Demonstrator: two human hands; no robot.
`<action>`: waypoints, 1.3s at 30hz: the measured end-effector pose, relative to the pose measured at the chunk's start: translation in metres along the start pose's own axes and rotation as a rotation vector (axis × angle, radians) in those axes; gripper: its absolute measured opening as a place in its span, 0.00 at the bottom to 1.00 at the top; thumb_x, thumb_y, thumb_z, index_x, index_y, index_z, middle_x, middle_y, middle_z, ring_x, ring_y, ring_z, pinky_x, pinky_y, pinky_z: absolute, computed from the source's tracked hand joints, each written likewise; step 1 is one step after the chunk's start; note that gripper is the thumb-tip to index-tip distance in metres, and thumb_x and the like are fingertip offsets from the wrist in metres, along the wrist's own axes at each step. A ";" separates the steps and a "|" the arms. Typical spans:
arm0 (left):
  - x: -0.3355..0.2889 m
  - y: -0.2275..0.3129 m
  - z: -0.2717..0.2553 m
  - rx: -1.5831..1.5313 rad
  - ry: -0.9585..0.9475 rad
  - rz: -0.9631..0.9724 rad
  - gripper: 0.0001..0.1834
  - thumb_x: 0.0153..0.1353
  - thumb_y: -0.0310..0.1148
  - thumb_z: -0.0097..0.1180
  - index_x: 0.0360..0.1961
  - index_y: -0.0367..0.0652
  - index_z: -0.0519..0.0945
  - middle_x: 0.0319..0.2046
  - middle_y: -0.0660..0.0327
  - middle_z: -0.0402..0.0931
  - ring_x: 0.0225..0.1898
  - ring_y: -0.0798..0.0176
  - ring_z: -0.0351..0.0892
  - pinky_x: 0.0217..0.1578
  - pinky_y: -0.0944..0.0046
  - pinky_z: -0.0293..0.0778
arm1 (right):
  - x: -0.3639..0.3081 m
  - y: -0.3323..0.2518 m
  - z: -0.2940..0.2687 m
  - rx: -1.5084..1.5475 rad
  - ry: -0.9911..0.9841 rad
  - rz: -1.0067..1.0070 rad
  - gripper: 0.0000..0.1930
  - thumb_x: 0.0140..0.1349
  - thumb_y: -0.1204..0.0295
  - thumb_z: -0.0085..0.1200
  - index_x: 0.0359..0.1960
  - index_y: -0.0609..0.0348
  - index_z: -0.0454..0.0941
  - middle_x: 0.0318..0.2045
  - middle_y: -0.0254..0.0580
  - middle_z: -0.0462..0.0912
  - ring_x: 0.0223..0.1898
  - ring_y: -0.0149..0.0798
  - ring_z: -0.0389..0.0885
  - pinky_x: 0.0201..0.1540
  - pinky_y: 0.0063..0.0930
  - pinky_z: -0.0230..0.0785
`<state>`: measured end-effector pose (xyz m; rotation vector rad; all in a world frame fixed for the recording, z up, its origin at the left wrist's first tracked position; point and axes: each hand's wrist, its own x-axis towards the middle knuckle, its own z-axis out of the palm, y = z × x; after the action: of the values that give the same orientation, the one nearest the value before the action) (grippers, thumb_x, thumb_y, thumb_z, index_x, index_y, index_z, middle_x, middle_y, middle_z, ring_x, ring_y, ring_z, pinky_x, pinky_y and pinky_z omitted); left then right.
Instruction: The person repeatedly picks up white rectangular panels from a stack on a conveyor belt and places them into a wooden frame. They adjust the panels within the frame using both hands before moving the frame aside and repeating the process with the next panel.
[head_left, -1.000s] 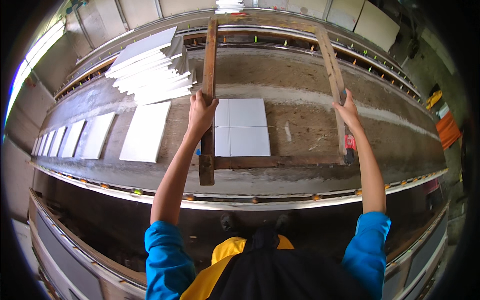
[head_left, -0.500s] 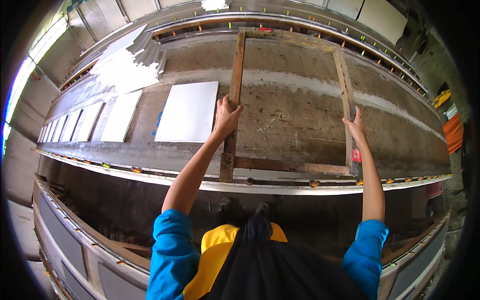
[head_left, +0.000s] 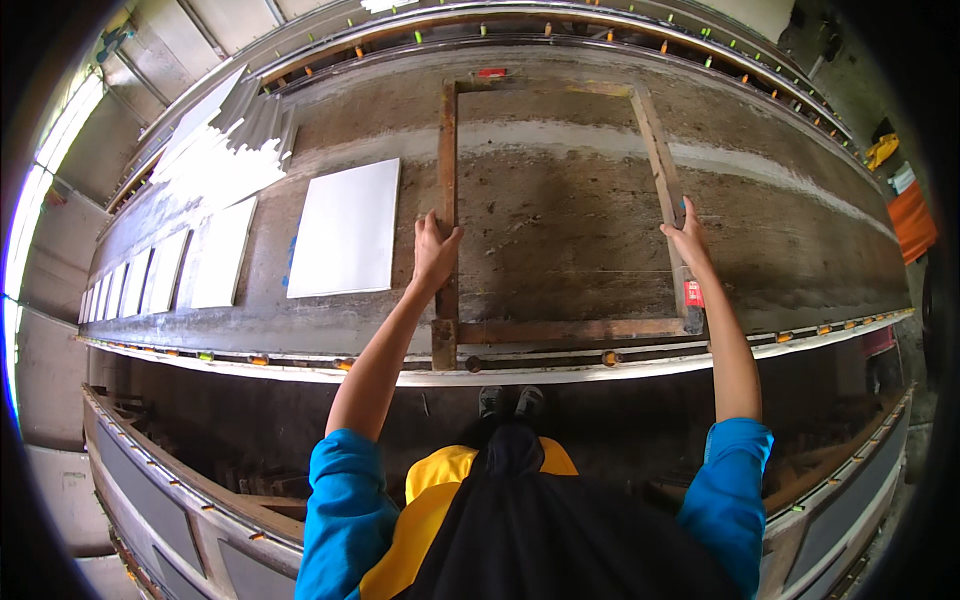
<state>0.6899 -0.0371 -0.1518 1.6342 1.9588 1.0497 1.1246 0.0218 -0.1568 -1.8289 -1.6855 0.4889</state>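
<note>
A large rectangular wooden frame [head_left: 447,170] lies level over the long stained table [head_left: 800,240], its near bar close to the table's front edge. My left hand [head_left: 434,250] is wrapped round the frame's left bar. On the right bar, my right hand [head_left: 688,238] grips with thumb inside and fingers outside. Red patches mark the frame's far left corner and the right bar near my right hand. The area inside the frame looks darker than the table around it; whether mesh spans it I cannot tell. Left of the frame lies a white square sheet [head_left: 345,230].
More white sheets [head_left: 222,255] lie in a row along the table's left part, with a fanned white pile [head_left: 215,150] behind them. Rails with small orange and green stops [head_left: 610,358] run along the table edges. Another table [head_left: 150,490] stands behind me. Orange cloth [head_left: 911,230] hangs far right.
The frame has come down and nearer with both hands on it; its far bar no longer overlaps the back rail. The whole view has shifted a little.
</note>
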 end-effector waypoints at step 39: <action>-0.010 0.002 0.014 0.201 -0.002 0.040 0.24 0.48 0.36 0.53 0.41 0.27 0.66 0.43 0.41 0.58 0.47 0.41 0.59 0.50 0.51 0.59 | 0.005 0.018 0.015 -0.286 -0.060 -0.047 0.39 0.46 0.66 0.59 0.59 0.66 0.52 0.52 0.52 0.56 0.58 0.52 0.49 0.61 0.44 0.38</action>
<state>0.7037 -0.0418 -0.1613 1.7836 2.0960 0.8891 1.1294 0.0289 -0.1792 -1.9836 -1.9160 0.2974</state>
